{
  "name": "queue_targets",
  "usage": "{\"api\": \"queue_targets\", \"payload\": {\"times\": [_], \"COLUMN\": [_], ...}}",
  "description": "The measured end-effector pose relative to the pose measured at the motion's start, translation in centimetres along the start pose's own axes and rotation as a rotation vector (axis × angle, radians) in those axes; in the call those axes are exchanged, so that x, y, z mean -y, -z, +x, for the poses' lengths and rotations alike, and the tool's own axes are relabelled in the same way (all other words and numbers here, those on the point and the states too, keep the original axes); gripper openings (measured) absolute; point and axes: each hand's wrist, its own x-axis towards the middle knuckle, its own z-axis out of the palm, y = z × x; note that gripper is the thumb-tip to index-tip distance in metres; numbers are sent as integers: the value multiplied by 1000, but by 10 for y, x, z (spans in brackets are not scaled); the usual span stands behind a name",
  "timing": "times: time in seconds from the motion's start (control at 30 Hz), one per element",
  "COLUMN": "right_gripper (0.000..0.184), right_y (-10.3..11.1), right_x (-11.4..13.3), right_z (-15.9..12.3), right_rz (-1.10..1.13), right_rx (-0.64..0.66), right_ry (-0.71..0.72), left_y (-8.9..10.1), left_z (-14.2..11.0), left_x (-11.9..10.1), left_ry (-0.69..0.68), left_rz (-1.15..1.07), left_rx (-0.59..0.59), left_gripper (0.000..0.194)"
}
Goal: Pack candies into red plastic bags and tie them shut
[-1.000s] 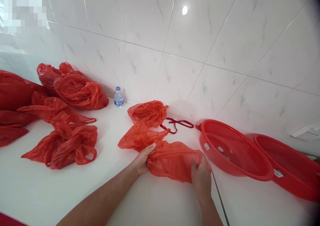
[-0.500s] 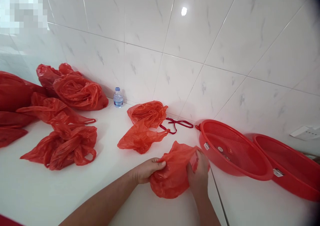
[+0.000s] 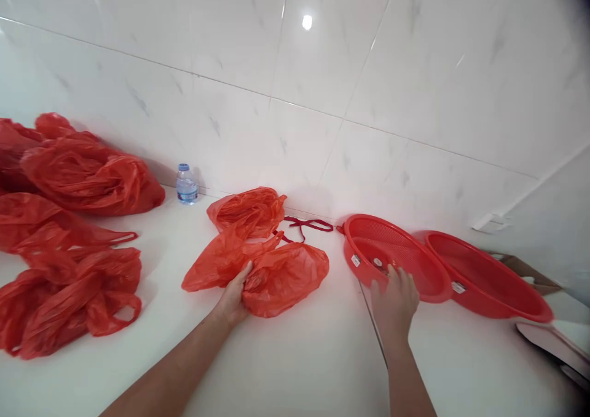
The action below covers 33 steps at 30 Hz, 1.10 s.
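My left grip [image 3: 235,300] pinches a red bag [image 3: 290,278]. My right grip [image 3: 395,303], loosely parted, hangs over a red basket [image 3: 405,245].

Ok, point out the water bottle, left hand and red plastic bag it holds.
Water bottle [image 3: 187,187], head view, its body.
Left hand [image 3: 233,299], head view, thumb base.
Red plastic bag [image 3: 288,277], head view, its middle.

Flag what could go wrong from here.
1. The left hand grips the thin bag at one side; it might slip or tear.
2. The right hand is at the near rim of the mesh basket and could bump it.
3. Another bag appears to touch the held one and may get dragged.
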Motion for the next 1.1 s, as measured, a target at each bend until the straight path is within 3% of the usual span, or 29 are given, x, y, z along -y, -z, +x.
{"api": "queue_targets", "payload": {"times": [0.17, 0.4, 0.53, 0.7, 0.83, 0.97, 1.1], "right_gripper": [38, 36, 39, 42, 44, 43, 42], "right_y": [8, 29, 53, 84, 108, 131, 143], "right_x": [-36, -42, -40, -42, -54, -83, -110], "right_z": [-20, -86, -101, -100, -93, -79, -54], "right_rz": [-119, -97, -86, -58, -14, 45, 196], "right_rx": [196, 294, 304, 391, 530, 659, 923], "right_ry": [201, 310, 277, 226, 104, -84, -213], "left_y": [0, 0, 0, -1, -3, 0, 2], "left_z": [4, 5, 4, 1, -2, -1, 0], "left_x": [0, 0, 2, 5, 6, 7, 7], "left_ry": [-32, -80, -46, 25, 44, 62, 87], "left_rz": [38, 32, 33, 81, 85, 69, 36], "left_rx": [-88, -75, -30, -14, -37, -9, 44], "left_gripper": [23, 18, 20, 22, 22, 25, 26]}}
